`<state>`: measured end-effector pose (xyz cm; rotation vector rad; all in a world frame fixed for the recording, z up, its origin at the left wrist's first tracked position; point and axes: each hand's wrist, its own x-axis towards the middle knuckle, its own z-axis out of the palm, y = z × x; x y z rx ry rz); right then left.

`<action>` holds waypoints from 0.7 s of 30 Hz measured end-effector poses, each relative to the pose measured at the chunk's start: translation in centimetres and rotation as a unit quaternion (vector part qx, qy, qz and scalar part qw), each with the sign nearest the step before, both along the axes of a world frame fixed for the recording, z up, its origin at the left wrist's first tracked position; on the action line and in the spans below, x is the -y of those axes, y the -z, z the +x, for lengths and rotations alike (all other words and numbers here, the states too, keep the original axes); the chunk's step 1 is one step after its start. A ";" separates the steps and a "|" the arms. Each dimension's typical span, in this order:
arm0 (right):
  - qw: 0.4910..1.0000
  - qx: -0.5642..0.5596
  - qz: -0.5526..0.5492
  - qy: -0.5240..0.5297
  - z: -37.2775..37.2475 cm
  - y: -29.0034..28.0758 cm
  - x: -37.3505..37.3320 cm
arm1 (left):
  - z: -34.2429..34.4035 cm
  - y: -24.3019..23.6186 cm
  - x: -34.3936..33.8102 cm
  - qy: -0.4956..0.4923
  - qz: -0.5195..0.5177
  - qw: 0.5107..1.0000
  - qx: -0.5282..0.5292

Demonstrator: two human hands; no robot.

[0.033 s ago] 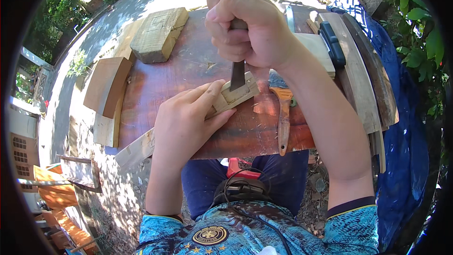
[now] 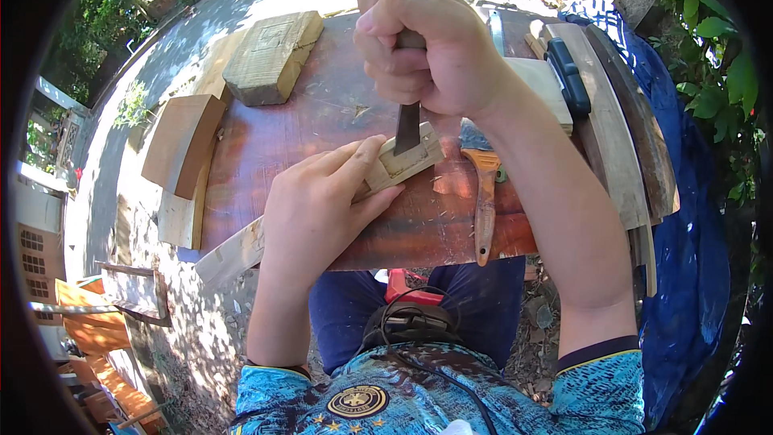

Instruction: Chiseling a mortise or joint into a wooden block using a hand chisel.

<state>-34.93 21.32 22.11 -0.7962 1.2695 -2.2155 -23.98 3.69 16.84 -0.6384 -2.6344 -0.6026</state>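
Observation:
My right hand is wrapped in a fist round the wooden handle of a chisel, held upright. The chisel's flat metal blade points down, its tip in a shallow rectangular recess near the far end of a pale wood strip. My left hand presses the strip onto the table, thumb along the near side and fingers over the top. The strip runs slantwise from lower left to the middle of the table, and my hand hides its central part. The chisel handle's top is cut off by the picture's upper edge.
On the reddish-brown table a paintbrush lies beside my right forearm. Thick wood blocks stand at the left. Long boards and a dark blue tool case-like object lie at the right, with a blue tarp beyond.

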 end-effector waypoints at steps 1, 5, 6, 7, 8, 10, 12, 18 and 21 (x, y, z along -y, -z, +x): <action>1.000 -0.005 0.011 0.013 0.2 -0.1 0.2 | 0.0 0.1 0.0 0.001 -0.008 1.000 -0.010; 0.999 0.001 0.029 0.041 0.1 0.0 0.3 | 0.0 0.2 0.1 0.011 -0.018 0.999 -0.036; 0.999 0.003 0.036 0.037 -0.3 0.1 0.3 | 0.0 0.3 0.2 0.006 -0.012 0.999 -0.034; 1.000 0.006 0.028 0.008 -0.6 0.2 0.2 | 0.0 0.4 0.2 0.009 -0.021 0.999 -0.042; 1.000 0.010 0.021 -0.019 -0.8 0.2 0.2 | 0.1 0.5 0.3 0.012 -0.030 0.998 -0.050; 0.999 0.009 0.028 -0.026 -0.7 0.2 0.5 | 0.2 0.6 0.5 0.010 -0.024 0.998 -0.059; 0.999 0.008 0.034 -0.031 -0.7 0.4 0.6 | 0.2 0.7 0.5 0.009 -0.020 0.997 -0.068; 0.997 0.017 0.078 -0.007 -0.6 0.3 1.0 | 0.2 0.9 0.3 0.017 -0.020 0.996 -0.083; 0.996 0.040 0.073 -0.017 -0.3 0.3 0.7 | 0.6 0.7 0.0 0.006 -0.024 0.996 -0.087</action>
